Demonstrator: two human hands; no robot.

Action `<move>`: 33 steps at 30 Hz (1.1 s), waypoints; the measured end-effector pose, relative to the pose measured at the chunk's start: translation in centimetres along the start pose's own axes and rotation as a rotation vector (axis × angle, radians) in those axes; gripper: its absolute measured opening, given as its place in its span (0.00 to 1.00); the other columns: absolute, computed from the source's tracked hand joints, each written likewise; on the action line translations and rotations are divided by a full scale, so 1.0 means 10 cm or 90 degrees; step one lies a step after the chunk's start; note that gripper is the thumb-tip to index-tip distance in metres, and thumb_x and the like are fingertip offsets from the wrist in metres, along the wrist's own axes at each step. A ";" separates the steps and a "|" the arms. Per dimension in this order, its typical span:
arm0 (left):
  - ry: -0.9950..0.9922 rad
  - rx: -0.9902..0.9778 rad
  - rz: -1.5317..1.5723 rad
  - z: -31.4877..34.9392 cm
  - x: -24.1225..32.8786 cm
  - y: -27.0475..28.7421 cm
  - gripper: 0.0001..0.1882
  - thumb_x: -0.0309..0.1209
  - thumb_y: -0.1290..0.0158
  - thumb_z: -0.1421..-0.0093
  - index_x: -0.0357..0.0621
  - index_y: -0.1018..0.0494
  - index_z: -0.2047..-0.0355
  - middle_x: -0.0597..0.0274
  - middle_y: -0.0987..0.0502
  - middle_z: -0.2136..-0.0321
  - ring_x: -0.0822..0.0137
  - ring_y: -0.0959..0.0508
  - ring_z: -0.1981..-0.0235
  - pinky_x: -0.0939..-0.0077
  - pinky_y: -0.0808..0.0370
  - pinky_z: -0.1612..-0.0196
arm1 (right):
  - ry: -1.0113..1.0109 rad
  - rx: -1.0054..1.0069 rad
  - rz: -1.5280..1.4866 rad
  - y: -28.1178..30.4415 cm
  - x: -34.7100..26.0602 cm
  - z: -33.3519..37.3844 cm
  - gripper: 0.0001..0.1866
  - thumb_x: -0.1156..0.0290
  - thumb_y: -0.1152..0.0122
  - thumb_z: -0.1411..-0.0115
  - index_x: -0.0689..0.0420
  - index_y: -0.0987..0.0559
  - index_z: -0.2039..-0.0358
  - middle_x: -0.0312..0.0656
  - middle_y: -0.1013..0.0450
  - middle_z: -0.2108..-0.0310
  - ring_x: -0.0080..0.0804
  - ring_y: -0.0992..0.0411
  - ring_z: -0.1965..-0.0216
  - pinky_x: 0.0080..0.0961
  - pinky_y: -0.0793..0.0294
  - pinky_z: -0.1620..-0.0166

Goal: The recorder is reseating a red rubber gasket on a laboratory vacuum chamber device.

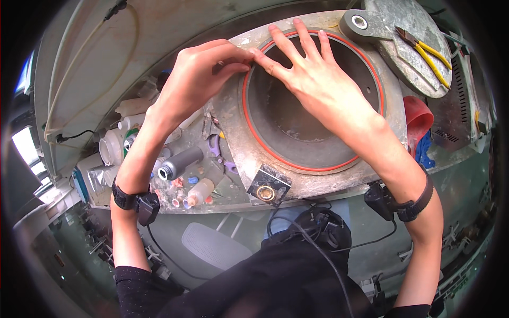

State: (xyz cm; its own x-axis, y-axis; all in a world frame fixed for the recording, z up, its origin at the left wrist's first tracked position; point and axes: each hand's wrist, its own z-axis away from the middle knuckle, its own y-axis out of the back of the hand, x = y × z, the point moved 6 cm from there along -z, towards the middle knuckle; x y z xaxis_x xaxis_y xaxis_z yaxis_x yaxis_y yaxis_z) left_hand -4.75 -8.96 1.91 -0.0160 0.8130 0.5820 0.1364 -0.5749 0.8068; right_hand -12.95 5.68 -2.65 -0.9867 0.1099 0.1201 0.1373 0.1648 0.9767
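- Head view: a thin orange sealing ring runs around the round opening of a grey metal housing on the workbench.
- The left hand, fingers curled, pinches the ring at its upper left rim.
- The right hand lies flat with fingers spread, fingertips pressing the ring beside the left hand's pinch.
- Yellow-handled pliers lie well apart, upper right.

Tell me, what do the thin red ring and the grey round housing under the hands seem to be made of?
The red ring looks like rubber or silicone: thin, matte, following the rim's curve. The grey housing looks like cast metal, dull and scuffed, with a pale mottled surface; the exact metal is unclear.
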 end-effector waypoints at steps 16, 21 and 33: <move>-0.137 0.043 -0.188 0.08 0.10 -0.01 0.15 0.20 0.34 0.44 0.48 0.14 0.56 0.66 0.15 0.63 0.63 0.21 0.59 0.67 0.29 0.46 | 0.007 -0.002 -0.028 -0.01 -0.01 0.01 0.40 0.71 0.39 0.39 0.45 0.38 0.26 0.51 0.46 0.25 0.68 0.47 0.27 0.69 0.37 0.34; -0.115 0.068 -0.201 0.14 0.10 -0.03 0.14 0.23 0.33 0.44 0.50 0.14 0.57 0.69 0.16 0.63 0.67 0.22 0.60 0.66 0.34 0.44 | 0.009 0.005 -0.032 -0.01 -0.02 0.01 0.40 0.72 0.40 0.39 0.45 0.37 0.26 0.52 0.46 0.25 0.67 0.48 0.26 0.70 0.38 0.33; -0.062 0.097 -0.190 0.15 0.07 0.01 0.08 0.28 0.30 0.46 0.48 0.16 0.65 0.72 0.15 0.68 0.70 0.20 0.65 0.65 0.35 0.41 | 0.018 -0.015 -0.046 0.01 -0.05 0.01 0.41 0.74 0.41 0.38 0.44 0.41 0.24 0.55 0.47 0.25 0.68 0.51 0.25 0.71 0.43 0.31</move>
State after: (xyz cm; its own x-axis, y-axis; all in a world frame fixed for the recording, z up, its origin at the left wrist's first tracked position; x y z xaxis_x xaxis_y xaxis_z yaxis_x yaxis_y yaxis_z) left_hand -3.22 -8.27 2.24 0.0159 0.9524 0.3045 0.2863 -0.2961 0.9112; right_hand -12.48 5.71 -2.64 -0.9960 0.0708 0.0542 0.0642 0.1484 0.9868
